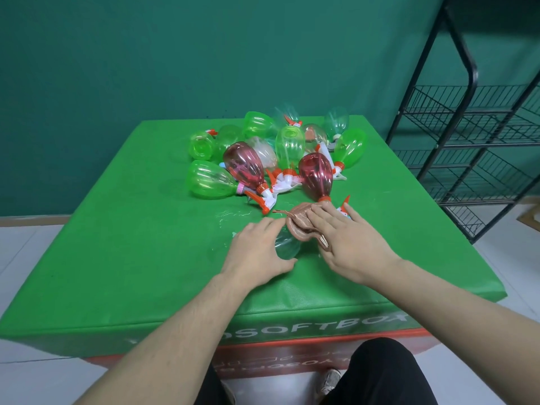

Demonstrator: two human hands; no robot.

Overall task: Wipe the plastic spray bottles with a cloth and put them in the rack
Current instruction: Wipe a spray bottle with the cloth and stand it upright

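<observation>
Both hands work one clear plastic spray bottle (287, 244) lying on the green padded table (146, 244): left hand (257, 252) should keep cupping it while the flat-fingered right hand (347, 244) presses the brown cloth (301, 226) along it.

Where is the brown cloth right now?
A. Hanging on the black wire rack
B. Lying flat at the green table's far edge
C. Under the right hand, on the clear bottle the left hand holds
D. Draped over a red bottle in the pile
C: the brown cloth sits beneath the right hand, pressed against the clear plastic spray bottle held by the left hand.
</observation>
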